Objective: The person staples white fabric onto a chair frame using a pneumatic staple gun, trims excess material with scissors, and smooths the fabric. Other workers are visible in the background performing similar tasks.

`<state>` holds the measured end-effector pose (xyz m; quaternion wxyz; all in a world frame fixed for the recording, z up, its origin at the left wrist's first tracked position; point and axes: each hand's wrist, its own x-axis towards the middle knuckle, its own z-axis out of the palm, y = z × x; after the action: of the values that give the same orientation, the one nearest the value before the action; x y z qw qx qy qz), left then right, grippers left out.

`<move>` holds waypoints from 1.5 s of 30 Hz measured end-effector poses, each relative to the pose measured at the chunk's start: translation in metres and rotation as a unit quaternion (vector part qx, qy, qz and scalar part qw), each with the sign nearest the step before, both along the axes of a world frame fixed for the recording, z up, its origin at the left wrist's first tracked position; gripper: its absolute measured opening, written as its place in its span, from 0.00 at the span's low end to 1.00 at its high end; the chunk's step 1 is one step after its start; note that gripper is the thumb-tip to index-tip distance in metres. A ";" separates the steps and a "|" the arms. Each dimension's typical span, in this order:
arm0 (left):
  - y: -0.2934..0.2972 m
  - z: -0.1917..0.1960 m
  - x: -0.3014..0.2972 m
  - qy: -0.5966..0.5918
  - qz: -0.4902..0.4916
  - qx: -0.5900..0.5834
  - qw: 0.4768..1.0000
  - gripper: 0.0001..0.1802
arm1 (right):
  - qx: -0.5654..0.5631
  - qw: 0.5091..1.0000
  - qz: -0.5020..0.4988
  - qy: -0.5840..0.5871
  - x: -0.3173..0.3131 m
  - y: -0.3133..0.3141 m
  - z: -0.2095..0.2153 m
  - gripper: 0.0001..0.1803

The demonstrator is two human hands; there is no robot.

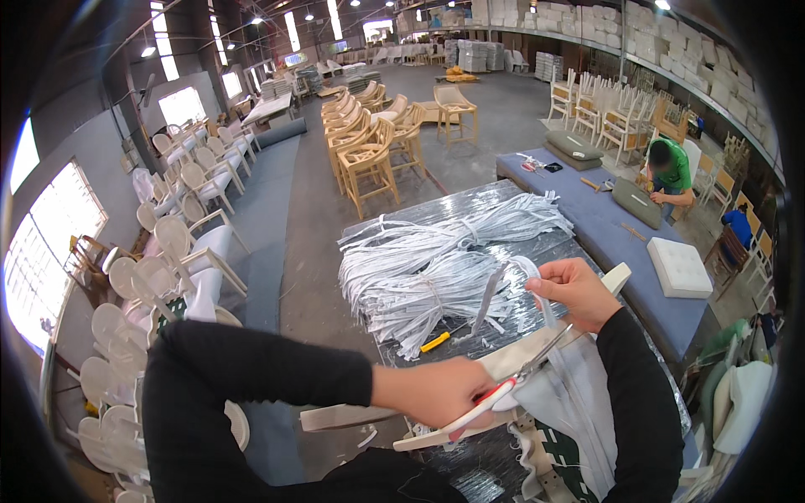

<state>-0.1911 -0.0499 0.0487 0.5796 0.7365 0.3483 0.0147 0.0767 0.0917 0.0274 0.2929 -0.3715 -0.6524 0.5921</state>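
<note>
My left hand point(436, 392) is wrapped round the handles of a pair of scissors point(513, 383) with red and white grips. The blades point up and right, beside a loose strip. Between thumb and fingers, my right hand point(579, 292) pinches that pale fabric strip point(527, 267), which loops up and hangs down toward the blades. Below both hands lies light grey upholstery fabric point(579, 402) over a cream chair frame point(616, 279). Whether the blades touch the strip I cannot tell. Big bundles of white strips point(419, 277) spread just beyond my hands.
A yellow-handled cutter point(435, 342) lies by the bundles on the plastic-wrapped table point(377, 225). To the right, a long blue-grey table point(612, 243) holds cushions, a hammer and a white pad point(679, 268). A person in green point(671, 172) works there. Chairs point(210, 243) line the left side.
</note>
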 end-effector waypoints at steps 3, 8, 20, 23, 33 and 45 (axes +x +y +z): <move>-0.043 -0.013 -0.008 -0.073 -0.012 0.123 0.990 0.19 | 0.294 0.918 -0.111 -0.241 0.000 -0.009 0.005 0.20; -0.099 -0.034 -0.007 -0.136 0.035 0.135 0.981 0.21 | 0.303 0.886 -0.011 -0.352 0.020 -0.015 0.052 0.21; -0.030 -0.029 0.087 -0.247 0.263 0.433 0.826 0.18 | 0.229 0.954 -0.108 -0.161 0.019 -0.144 0.014 0.13; -0.012 -0.031 0.096 -0.224 0.321 0.446 0.805 0.21 | 0.312 0.915 -0.144 -0.210 0.019 -0.148 0.001 0.13; -0.003 -0.044 0.100 -0.226 0.356 0.427 0.800 0.27 | 0.196 0.946 -0.218 -0.138 0.034 -0.141 -0.008 0.10; 0.000 -0.046 0.103 -0.157 0.334 0.473 0.800 0.29 | 0.170 0.947 -0.247 -0.117 0.038 -0.146 -0.004 0.07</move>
<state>-0.0882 -0.0498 0.0026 0.1646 0.7449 0.4268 0.4857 0.1152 -0.0544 0.0239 0.4105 -0.5323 -0.6607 0.3341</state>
